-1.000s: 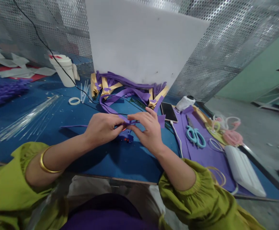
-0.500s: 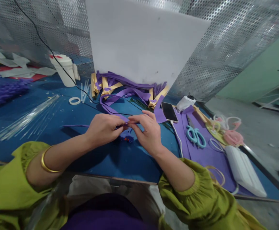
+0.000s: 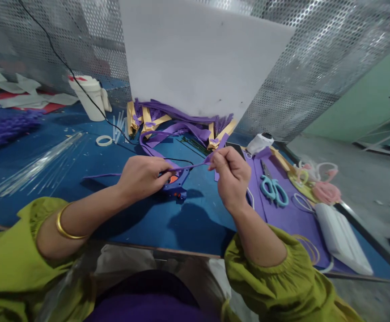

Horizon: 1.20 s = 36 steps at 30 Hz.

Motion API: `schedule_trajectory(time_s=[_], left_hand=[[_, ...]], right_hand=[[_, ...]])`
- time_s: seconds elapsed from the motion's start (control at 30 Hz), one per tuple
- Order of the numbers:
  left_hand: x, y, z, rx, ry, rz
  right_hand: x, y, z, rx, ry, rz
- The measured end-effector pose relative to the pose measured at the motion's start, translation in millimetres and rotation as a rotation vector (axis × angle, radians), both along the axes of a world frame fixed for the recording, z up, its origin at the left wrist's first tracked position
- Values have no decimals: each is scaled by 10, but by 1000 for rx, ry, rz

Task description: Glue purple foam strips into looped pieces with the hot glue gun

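Note:
A narrow purple strip point(image 3: 195, 165) is stretched between my two hands above the blue table. My left hand point(image 3: 144, 179) pinches it, and a thin purple tail point(image 3: 101, 175) pokes out on that hand's far side. My right hand point(image 3: 233, 176) is closed on the strip's other stretch, by the phone point(image 3: 238, 148), which it partly covers. Beneath the strip, beside my left fingers, lies a blue corded tool point(image 3: 179, 190) with an orange part, which looks like a glue gun; my left hand hides some of it. A wider purple band point(image 3: 158, 136) loops on the table behind.
Paper-wrapped purple flower bunches point(image 3: 150, 118) stand along the white board point(image 3: 201, 58). Blue-handled scissors point(image 3: 273, 190) lie on purple sheets at right, near a white pack point(image 3: 342, 239). At left are clear thin strands point(image 3: 40, 163), a tape roll point(image 3: 104, 141) and a white cup point(image 3: 89, 98).
My right hand has moved right, away from my left hand, drawing the purple strip out between them. More of the blue tool now shows. My left hand has hardly moved.

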State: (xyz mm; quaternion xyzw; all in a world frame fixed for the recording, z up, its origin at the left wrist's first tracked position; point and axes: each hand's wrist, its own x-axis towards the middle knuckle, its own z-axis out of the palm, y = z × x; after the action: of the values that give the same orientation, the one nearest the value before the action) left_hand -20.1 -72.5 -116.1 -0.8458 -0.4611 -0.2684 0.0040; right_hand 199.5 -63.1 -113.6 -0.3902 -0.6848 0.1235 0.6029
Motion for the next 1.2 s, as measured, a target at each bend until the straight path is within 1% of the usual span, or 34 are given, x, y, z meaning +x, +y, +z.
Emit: schedule_trajectory(time_s=[0.1,0.23,0.4,0.53,0.67,0.8,0.87,0.9,1.0,1.07,1.13,1.2], left_hand=[[-17,26,-12,40,5,48],[-41,65,-35,101,16,69],[-59,88,-32,157,59,112],[-80,117,-29,197,96,147],[-132,184,-43,235,94,181],[-205,271,-53,247,83,227],[-235,306,-48,244,66,257],[-246,319,-43,241,52,273],[-266,339,-26,228,2,309],[-271,343,-19,220,-18,324],[-272,344,-20,218,-22,331],[-271,345,-26,218,-25,334]], right_hand=[[-18,-16,-7,-44,34,-7],[-59,17,-55,-106,42,-13],[-91,72,-98,-173,184,180],[-75,98,-95,-197,190,222],[-50,99,-103,-259,185,197],[-55,88,-96,-246,133,71],[-75,105,-51,-240,126,44],[-89,123,-17,-250,143,67],[-137,213,105,-319,231,219],[-168,284,159,-337,282,276],[-197,344,161,-338,305,292],[-226,380,108,-373,338,314]])
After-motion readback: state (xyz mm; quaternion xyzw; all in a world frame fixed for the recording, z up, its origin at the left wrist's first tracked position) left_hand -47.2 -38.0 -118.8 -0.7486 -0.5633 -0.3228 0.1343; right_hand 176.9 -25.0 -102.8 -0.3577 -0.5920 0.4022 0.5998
